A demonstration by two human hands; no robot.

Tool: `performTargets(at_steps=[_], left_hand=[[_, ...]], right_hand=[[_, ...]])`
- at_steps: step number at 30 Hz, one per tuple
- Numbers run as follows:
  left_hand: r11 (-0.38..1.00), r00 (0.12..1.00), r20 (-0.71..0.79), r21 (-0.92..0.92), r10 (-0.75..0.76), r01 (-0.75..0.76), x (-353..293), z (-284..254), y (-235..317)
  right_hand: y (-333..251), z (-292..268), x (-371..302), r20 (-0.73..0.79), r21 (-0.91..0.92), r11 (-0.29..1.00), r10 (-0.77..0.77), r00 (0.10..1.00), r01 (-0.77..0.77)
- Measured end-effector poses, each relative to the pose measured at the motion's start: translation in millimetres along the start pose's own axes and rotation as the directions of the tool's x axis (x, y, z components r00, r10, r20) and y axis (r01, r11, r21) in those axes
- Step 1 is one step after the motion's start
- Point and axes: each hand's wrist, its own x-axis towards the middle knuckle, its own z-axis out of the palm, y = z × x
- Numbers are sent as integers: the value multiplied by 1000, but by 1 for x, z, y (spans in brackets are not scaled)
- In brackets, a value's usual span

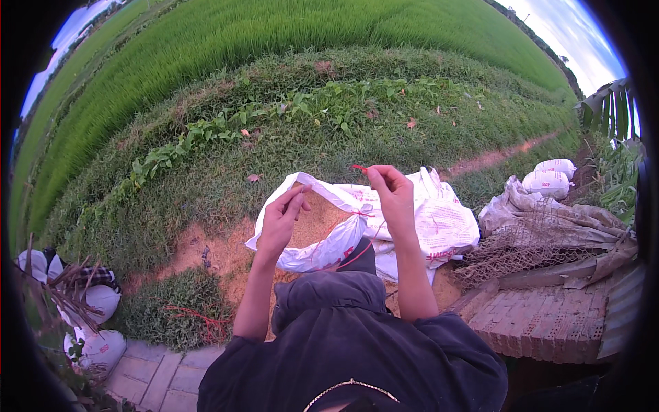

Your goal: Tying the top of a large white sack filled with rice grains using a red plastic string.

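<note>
In front of me a white woven sack gapes wide, with loose golden-brown husks in its mouth. Above the left part of its opening is my left hand, fingertips pinched together; whatever they hold, if anything, is too small to make out. My right hand is raised over the sack's right side, pinching a short red string between thumb and fingers. Another red string circles a gathered bunch of the sack's rim. Flattened white sacks lie just to the right, under my right forearm.
Brown netting and tarp cover part of a brick ledge on the right. Filled white sacks lie beyond, others at lower left. Red strings lie on nearby weeds. Grass and a green field stretch ahead.
</note>
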Motion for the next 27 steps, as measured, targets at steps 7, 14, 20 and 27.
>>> performTargets(at_steps=[7,14,20,27], left_hand=[[983,999,-13,-182,36,-38,-1,29,35],[972,998,64,-236,0,15,-2,49,34],[967,995,95,-250,-34,56,4,69,30],[967,986,163,-242,-43,82,11,93,29]], right_hand=[[0,34,-27,69,-133,991,3,998,7],[0,28,-33,25,-220,975,23,999,-17],[2,14,-35,-101,-243,970,-21,995,-4],[6,-5,-40,-232,-206,978,-77,970,29]])
